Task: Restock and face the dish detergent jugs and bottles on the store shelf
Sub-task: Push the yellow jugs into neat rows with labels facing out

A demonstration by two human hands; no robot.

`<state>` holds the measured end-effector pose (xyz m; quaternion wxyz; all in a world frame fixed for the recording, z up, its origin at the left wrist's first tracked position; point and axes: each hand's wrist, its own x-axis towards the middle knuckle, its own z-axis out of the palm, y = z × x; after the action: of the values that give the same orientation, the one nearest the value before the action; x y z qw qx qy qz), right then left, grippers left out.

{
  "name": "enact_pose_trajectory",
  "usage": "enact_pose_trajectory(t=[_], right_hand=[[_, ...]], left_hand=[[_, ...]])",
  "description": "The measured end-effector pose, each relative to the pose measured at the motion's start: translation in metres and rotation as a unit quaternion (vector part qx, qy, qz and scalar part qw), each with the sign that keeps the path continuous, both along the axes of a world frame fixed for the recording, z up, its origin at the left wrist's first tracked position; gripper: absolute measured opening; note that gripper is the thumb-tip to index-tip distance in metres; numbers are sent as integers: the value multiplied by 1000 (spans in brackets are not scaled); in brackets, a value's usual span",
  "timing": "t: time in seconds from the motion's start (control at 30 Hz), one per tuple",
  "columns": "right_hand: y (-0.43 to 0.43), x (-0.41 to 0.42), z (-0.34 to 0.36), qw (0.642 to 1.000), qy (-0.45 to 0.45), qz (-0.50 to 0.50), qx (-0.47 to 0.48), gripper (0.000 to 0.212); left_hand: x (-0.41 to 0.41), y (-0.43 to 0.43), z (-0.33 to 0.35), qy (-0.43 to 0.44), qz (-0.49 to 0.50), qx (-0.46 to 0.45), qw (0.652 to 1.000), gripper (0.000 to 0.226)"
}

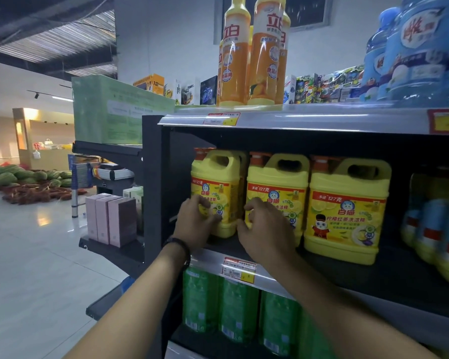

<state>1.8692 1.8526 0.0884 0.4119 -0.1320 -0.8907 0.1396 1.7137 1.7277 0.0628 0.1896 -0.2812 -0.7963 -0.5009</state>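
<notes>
The left jug (218,187) of 3 on the middle shelf (213,256) is gripped low by the left hand (196,225). The middle jug (279,187) is clamped at its left edge by the right hand (266,229), likely so labels can be squared forward.

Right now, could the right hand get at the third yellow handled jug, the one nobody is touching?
Probably yes. The right hand grips the middle jug right beside it, and nothing stands in front of the third jug.
</notes>
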Motion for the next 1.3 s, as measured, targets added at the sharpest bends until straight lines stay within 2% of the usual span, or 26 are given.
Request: enact_pose_trajectory(t=[0.13,0.2,0.27,0.37,0.53,0.67,0.87,1.07,1.2,1.3], right_hand=[[33,48,0,990,138,-34,11,40],[55,71,1,977,191,-92,-8,54],[77,90,1,965,209,-150,-46,69],[101,107,-3,965,148,-199,-87,88],[121,110,-6,972,67,-142,-174,123],[124,106,-4,979,38,-162,-117,135],[128,98,0,977,17,-205,-54,141],[129,97,-4,976,13,-218,-23,139],[135,99,-7,978,12,-208,-9,138],[135,102,-6,980,1,-200,-5,136]], left_hand=[[-1,14,1,-49,5,42,998,51],[4,22,2,-55,17,50,997,56],[9,31,1,-56,26,72,995,72],[16,41,-2,-38,44,69,996,101],[26,47,-6,-17,89,15,996,108],[33,55,-3,-44,55,1,997,131],[30,55,-6,-26,56,7,998,143],[26,55,-7,-17,56,-20,998,138],[25,57,-11,-9,51,-47,998,115],[21,59,-13,1,62,-1,998,94]])
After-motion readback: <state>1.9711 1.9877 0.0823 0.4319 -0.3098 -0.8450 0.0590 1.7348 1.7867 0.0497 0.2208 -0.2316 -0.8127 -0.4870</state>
